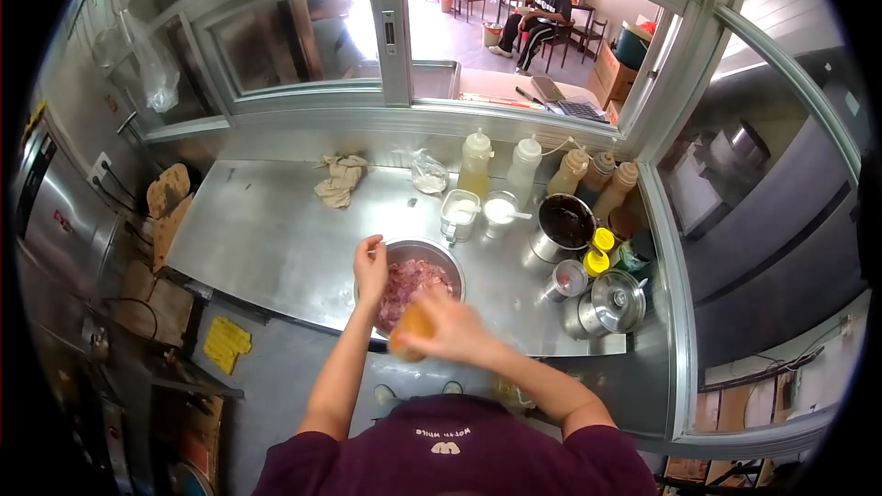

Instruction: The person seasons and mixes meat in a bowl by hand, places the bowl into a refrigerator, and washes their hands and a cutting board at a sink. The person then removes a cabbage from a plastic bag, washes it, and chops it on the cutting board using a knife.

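Observation:
A round metal bowl (pixel 456 268) of pinkish-red meat pieces (pixel 415 280) stands at the front edge of the steel counter. Over the bowl's near right side, my right hand (pixel 450 326) is wrapped round an orange-yellow container (pixel 411 334), blurred by motion. My left hand (pixel 370 266) is raised at the bowl's left rim, its fingers bent together at the tips. Whether anything is between those fingertips is too small to tell. Behind the bowl are two containers of white powder (pixel 459 208) (pixel 501 208), with spoons in them.
Squeeze bottles (pixel 475 163) line the back of the counter (pixel 266 220). At the right stand a pot of dark sauce (pixel 564 223), yellow-capped jars (pixel 596 262) and a lidded steel pot (pixel 614 303). A cloth (pixel 340 180) lies at the back left. Beyond the window, a person (pixel 544 18) sits.

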Available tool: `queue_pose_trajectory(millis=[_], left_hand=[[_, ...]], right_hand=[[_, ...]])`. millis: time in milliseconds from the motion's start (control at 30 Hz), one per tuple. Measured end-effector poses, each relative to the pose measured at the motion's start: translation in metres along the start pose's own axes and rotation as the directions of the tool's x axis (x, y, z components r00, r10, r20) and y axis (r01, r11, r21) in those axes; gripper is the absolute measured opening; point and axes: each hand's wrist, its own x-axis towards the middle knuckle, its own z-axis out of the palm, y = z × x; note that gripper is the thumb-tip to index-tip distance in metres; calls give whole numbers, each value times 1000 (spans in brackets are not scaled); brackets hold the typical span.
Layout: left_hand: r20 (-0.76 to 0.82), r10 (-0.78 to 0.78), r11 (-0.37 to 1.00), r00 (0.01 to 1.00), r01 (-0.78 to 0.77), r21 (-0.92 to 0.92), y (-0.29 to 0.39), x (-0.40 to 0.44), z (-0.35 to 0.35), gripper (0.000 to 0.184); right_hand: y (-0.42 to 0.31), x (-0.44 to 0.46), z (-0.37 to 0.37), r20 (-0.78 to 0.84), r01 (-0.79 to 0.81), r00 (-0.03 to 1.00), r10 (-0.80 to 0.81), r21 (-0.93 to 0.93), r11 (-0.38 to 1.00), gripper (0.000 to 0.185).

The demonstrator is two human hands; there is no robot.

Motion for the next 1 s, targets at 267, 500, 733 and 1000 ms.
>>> queue_pose_trajectory(millis=[267, 500, 733, 1000], left_hand=[[112, 39, 996, 993, -48, 80, 19, -88, -5, 14], [147, -80, 994, 986, 91, -67, 33, -107, -10, 13], [204, -71, 997, 976, 78, -27, 14, -115, 1, 13], [289, -55, 996, 956, 71, -45, 29, -121, 21, 13]], right_hand=[[-49, -13, 43, 380, 231, 880, -283, 178, 957, 58], [-42, -16, 37, 303, 512, 770, -562, 234, 827, 54], [-22, -19, 34, 220, 629, 690, -690, 288, 722, 54], [-11, -26, 32, 131, 682, 665, -735, 295, 670, 51]])
